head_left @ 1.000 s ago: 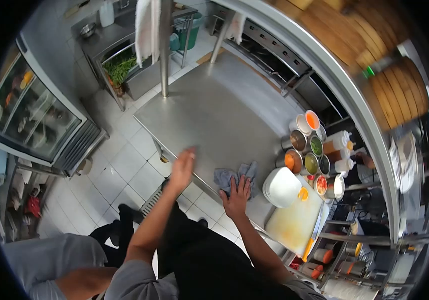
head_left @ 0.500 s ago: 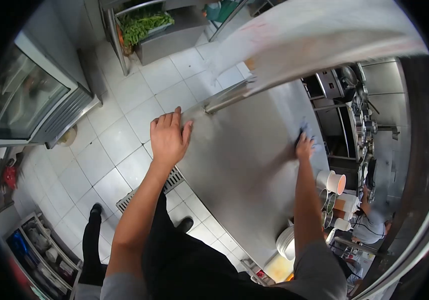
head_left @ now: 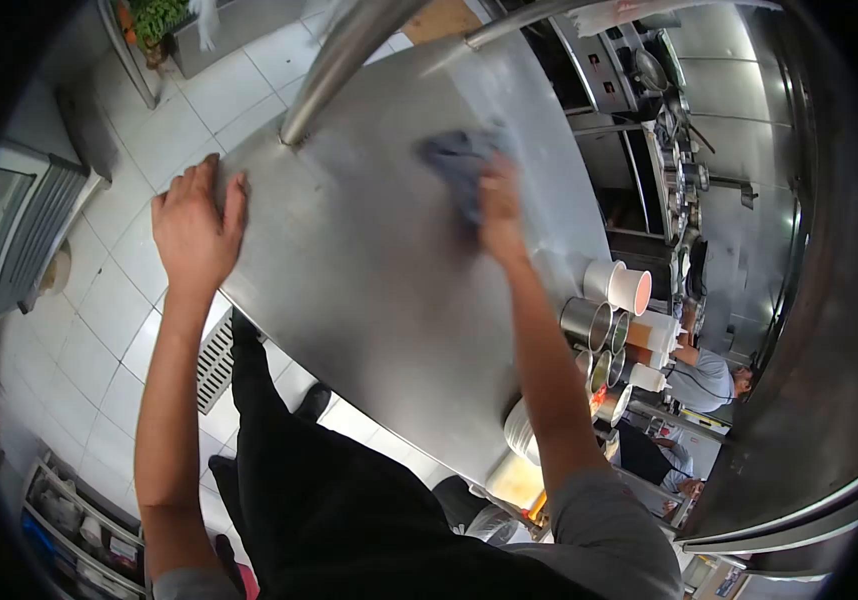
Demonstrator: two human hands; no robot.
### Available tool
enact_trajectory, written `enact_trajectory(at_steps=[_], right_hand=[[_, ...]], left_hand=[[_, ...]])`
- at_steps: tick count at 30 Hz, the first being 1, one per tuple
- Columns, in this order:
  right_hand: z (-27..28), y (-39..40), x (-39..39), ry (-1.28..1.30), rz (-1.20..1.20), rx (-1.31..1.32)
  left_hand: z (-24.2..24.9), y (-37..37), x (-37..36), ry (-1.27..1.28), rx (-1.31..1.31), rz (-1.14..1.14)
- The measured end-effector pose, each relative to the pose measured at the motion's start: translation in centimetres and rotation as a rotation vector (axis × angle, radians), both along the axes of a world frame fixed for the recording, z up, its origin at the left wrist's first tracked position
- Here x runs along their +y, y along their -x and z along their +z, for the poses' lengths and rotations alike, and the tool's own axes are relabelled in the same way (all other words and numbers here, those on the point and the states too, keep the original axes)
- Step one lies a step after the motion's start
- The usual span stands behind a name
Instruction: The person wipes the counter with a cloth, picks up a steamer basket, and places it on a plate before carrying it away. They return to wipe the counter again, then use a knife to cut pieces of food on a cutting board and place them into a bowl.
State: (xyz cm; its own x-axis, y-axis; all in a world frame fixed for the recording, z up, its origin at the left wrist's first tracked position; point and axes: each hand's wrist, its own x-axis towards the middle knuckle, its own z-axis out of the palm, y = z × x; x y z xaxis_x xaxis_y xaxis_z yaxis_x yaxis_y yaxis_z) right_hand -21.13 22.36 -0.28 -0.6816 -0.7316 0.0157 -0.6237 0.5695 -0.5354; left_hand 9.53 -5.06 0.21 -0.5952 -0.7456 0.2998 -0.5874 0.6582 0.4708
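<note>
Cloth [head_left: 457, 170] under right hand [head_left: 499, 212]

No readable text, label, brand, number or sign shows anywhere.

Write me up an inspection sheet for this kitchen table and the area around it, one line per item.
Surface: stainless steel table, dull patches and reflections; whether it is wet cannot be told.
Job's things: gray-blue cloth, bunched on the table.
Clutter: white tubs, metal containers, squeeze bottles, stacked dishes and cutting board gathered at one end.
Grippers: two bare hands; right hand on the cloth, motion-blurred; left hand at the table's edge.
Cables: nothing seen.
Surroundings: metal post at the table, floor drain grate beside it, co-worker beyond the bottles.
</note>
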Motion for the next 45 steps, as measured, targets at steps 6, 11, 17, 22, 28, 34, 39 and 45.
enact_trajectory(at_steps=[6,11,17,22,28,34,39,45], right_hand=[[-0.7,14.6,17.8,-0.097,-0.726,0.123],[-3.7,25.6,7.6,-0.379,-0.827,0.453],[-7.2,33.7,-12.5,-0.639,0.009,0.807],[-5.4,27.3,-10.3,-0.438,0.085,0.773],[-5.4,11.9,-10.3,-0.107,0.188,0.755],[-1.0,-17.3,-13.0,0.172,0.409,0.377],[2.3,-26.8,-5.2,-0.01,0.489,-0.017],[0.6,-25.0,13.3,0.108,-0.473,0.215]], left_hand=[[0.4,0.0,-0.1,0.003,-0.037,0.005],[0.3,0.0,-0.2,0.008,-0.037,-0.013],[0.7,-0.4,-0.3,-0.097,-0.011,-0.016],[0.1,0.0,0.0,-0.101,0.054,-0.005],[-0.6,0.4,0.2,-0.063,0.058,0.011],[-1.4,0.5,0.2,-0.046,0.057,0.013],[-1.9,0.3,-0.1,0.036,0.067,-0.049],[-1.6,0.4,-0.1,0.01,0.012,-0.042]])
